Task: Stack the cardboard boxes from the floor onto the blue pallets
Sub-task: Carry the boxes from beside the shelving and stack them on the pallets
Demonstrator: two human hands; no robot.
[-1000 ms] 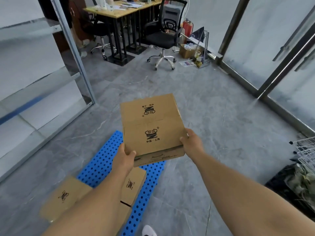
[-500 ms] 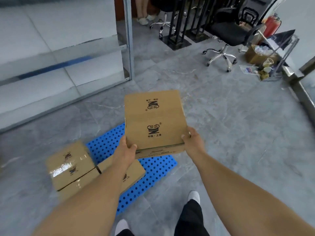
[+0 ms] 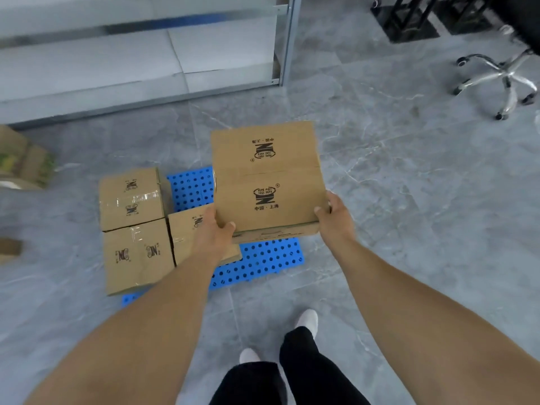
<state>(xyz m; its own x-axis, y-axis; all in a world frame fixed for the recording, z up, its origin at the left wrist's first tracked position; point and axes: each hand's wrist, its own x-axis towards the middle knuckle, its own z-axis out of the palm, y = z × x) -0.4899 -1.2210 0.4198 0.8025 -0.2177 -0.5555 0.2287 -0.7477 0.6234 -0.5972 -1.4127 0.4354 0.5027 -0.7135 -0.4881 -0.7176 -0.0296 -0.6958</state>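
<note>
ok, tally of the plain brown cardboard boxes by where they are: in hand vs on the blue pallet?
In hand: 1 (carried box, held by left hand and right hand)
On the blue pallet: 3 (taped box, front box, low box)
Total: 4

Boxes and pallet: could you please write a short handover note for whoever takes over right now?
Left hand and right hand grip the near corners of the carried box, held in the air over the blue pallet.
Done: three boxes sit on the pallet's left side: a taped box on top of a lower box, and a low box beside them.
Left: set this box on the pallet's bare right part; more boxes wait at the far left.
</note>
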